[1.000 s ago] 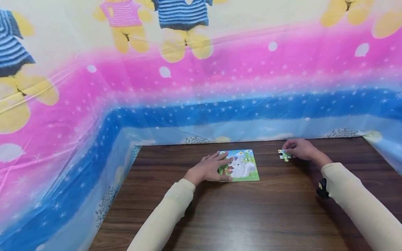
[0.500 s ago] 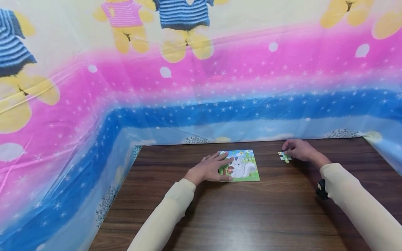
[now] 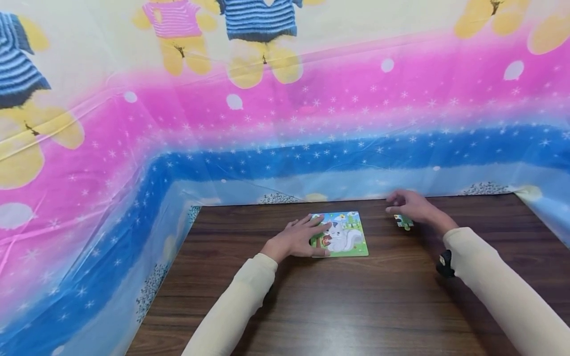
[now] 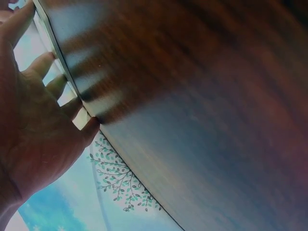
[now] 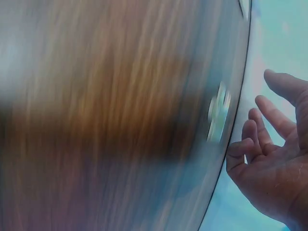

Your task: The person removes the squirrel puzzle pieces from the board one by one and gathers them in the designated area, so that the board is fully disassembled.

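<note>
A square jigsaw puzzle (image 3: 349, 240) with a white squirrel picture lies flat on the table. My left hand (image 3: 297, 238) rests over its left side, fingers spread, hiding that part of the picture. In the left wrist view the same hand (image 4: 38, 120) has its fingertips at the puzzle's edge. Off to the right lies a small green-and-blue puzzle piece (image 3: 404, 223), partly covered by my right hand (image 3: 414, 205). The right wrist view shows this hand (image 5: 276, 159) raised off the piece (image 5: 219, 115), fingers loosely bent and nothing in them.
The brown wooden table (image 3: 338, 306) ends at the back against a hanging cloth (image 3: 285, 158) with pink and blue bands. A black band (image 3: 445, 264) sits at the right sleeve's cuff.
My right hand has let go of the puzzle piece and moved up and left over it. The piece had shifted slightly down before that. The left hand has not moved.
</note>
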Tool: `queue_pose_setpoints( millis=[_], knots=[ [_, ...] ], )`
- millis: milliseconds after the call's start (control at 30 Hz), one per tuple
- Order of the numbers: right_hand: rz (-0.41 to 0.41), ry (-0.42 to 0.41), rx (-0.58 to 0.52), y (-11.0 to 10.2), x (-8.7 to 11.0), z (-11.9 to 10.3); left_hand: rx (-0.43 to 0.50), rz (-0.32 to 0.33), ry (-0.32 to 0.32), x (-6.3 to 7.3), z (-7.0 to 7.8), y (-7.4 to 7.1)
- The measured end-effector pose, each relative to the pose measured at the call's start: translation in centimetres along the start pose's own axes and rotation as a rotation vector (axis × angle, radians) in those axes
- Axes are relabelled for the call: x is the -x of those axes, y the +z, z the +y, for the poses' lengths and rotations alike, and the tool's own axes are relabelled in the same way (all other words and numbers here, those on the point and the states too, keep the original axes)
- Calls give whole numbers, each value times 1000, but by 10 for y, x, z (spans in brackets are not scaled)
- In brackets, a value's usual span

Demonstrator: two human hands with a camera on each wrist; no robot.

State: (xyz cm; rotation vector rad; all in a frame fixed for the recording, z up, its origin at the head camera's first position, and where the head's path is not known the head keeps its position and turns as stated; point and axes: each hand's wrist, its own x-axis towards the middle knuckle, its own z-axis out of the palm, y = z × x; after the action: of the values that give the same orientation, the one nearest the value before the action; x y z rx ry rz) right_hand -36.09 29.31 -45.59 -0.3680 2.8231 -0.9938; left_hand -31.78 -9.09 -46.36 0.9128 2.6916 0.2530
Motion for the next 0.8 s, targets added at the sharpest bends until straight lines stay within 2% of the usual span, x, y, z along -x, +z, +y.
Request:
queue_pose_setpoints(
  millis=[433,800],
  knots=[
    [-60,-108,-1,57,-15,-57,46,-7,13,-1,-1,-2],
    [-108,-142,29,85,-22,-90,132,-3,-13,1,-2,-3]
  ],
)
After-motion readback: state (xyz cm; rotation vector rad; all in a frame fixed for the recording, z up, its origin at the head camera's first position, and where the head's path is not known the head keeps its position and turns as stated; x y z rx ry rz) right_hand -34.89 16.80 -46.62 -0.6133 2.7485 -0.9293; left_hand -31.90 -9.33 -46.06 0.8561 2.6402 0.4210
